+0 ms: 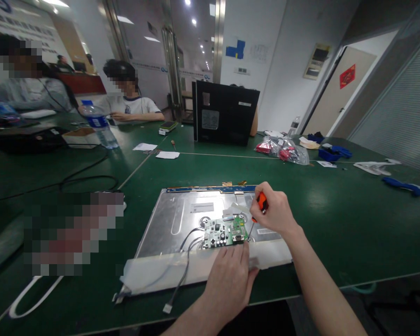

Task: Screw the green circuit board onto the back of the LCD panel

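Observation:
A metal display panel [164,226] lies on the green table, with a small green circuit board [215,233] on it. My right hand [273,207] is wrapped round an orange and black screwdriver [262,201], its shaft slanting down to the board's right edge. My left hand [229,275] rests on the white strip [154,277] along the panel's near edge, fingertips at the board's lower edge, fingers together and holding nothing. Black and grey cables [187,266] run from the board's left side to a white connector [167,308] over the table edge side.
A black computer case [226,113] stands beyond the panel. Plastic bags with red items [283,150] lie back right, near blue items [331,153]. A water bottle [100,123] and an open box [80,138] are back left. Two people sit at the far left.

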### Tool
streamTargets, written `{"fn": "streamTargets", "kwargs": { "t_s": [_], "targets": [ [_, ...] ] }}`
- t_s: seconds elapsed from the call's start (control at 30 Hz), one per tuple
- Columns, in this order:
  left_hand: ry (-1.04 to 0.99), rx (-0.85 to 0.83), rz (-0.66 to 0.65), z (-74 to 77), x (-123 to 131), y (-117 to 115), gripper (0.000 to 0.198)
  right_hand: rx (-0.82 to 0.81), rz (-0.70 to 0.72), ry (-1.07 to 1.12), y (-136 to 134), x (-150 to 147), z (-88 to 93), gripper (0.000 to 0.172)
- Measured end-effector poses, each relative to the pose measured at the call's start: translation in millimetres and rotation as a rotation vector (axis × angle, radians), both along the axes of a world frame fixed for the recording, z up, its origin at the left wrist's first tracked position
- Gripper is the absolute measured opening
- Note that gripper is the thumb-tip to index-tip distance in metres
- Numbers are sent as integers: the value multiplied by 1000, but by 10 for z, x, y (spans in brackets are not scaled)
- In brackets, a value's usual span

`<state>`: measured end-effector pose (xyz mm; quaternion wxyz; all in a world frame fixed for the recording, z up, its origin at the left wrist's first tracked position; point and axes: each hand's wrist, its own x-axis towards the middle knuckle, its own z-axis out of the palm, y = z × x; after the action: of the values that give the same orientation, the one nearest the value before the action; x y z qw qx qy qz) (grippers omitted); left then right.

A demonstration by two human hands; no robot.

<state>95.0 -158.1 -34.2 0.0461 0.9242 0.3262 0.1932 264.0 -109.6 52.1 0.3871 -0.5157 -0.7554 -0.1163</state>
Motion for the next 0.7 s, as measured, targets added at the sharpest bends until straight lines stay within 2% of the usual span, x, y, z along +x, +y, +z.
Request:
{"fn": "streamTargets", "kwargs": {
  "t_s": [0.7],
  "targets": [
    [13,-5,-10,-7,10,5,39,48,3,-100,-23,-50,-14,10]
  ]
}}
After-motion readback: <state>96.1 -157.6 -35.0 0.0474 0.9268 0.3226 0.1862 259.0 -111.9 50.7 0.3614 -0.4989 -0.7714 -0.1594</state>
